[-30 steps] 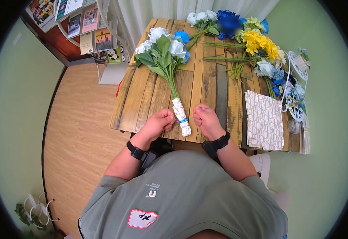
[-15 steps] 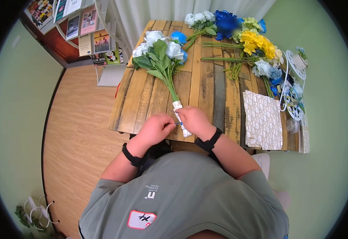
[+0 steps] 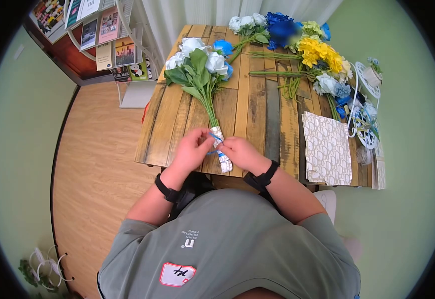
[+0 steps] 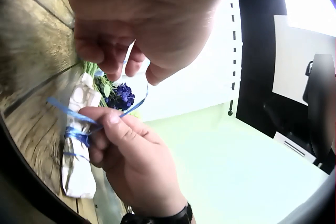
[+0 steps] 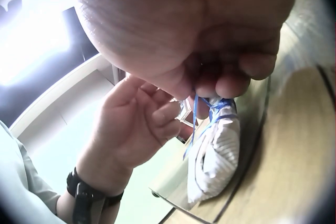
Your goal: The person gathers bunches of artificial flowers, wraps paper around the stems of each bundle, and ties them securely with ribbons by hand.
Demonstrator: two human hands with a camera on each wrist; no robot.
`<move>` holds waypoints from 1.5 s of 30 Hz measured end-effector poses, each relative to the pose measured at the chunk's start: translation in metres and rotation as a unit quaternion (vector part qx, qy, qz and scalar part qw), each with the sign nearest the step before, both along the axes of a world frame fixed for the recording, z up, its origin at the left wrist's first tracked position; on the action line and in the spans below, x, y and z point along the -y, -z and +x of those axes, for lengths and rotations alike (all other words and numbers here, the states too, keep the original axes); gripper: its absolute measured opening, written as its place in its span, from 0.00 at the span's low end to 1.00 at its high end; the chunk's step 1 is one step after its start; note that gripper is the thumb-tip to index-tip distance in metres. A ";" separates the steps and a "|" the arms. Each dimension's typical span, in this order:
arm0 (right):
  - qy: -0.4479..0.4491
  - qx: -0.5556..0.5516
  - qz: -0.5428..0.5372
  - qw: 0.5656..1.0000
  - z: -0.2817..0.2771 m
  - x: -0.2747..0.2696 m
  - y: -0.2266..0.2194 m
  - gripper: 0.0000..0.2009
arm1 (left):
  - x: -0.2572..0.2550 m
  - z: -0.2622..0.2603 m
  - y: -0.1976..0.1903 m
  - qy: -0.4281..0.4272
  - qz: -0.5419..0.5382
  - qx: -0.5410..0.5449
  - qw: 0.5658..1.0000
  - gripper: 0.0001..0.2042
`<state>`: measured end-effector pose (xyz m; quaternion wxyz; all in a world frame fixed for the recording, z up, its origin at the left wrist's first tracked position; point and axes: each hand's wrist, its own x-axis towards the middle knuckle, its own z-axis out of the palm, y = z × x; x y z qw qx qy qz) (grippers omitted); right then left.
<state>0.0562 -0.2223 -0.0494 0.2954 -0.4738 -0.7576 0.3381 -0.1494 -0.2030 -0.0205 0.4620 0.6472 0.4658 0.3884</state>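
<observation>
Blue ribbon (image 4: 77,137) in the tight pinch of the right grip (image 3: 241,152).

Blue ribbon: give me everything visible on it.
The blue ribbon is narrow and thin, and looks slightly shiny. It is wound round the pale patterned wrap on the flower stems, bunched in one band, with a single thin turn nearer the wrap's bottom end. The right hand pinches a loose length between thumb and finger; a free end sticks out beyond. Another strand rises to the left hand; whether that grips it is unclear. No finished bow shows.
</observation>
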 end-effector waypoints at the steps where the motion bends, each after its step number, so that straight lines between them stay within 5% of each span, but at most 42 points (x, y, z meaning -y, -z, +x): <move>1: 0.012 -0.014 -0.023 1.000 0.000 -0.001 0.001 0.12 | 0.006 0.001 0.004 0.014 -0.007 -0.041 0.999 0.08; 6: 0.033 -0.070 -0.095 0.992 0.001 -0.001 0.012 0.14 | 0.021 0.000 0.015 0.062 0.052 -0.203 0.976 0.07; 20: 0.020 -0.058 -0.107 0.992 0.003 -0.003 -0.006 0.10 | 0.015 -0.035 0.003 0.104 0.025 -0.186 0.977 0.06; 26: 0.014 -0.067 -0.154 0.986 -0.001 -0.002 -0.010 0.09 | 0.021 -0.028 0.011 0.056 0.076 -0.290 0.952 0.04; 28: 0.022 -0.077 -0.160 0.984 -0.002 -0.004 -0.003 0.10 | 0.026 -0.015 0.005 -0.122 0.246 -0.230 0.934 0.11; 32: 0.013 -0.093 -0.166 0.982 -0.002 -0.006 0.006 0.09 | 0.037 0.004 -0.008 -0.086 0.225 -0.141 0.960 0.16; 34: 0.017 -0.117 -0.177 0.977 -0.002 -0.007 0.009 0.09 | 0.033 0.009 0.010 0.003 0.115 -0.123 0.986 0.18; 45: 0.043 -0.194 -0.190 0.961 -0.005 0.004 0.008 0.08 | 0.022 0.008 0.033 0.030 0.047 -0.130 0.990 0.05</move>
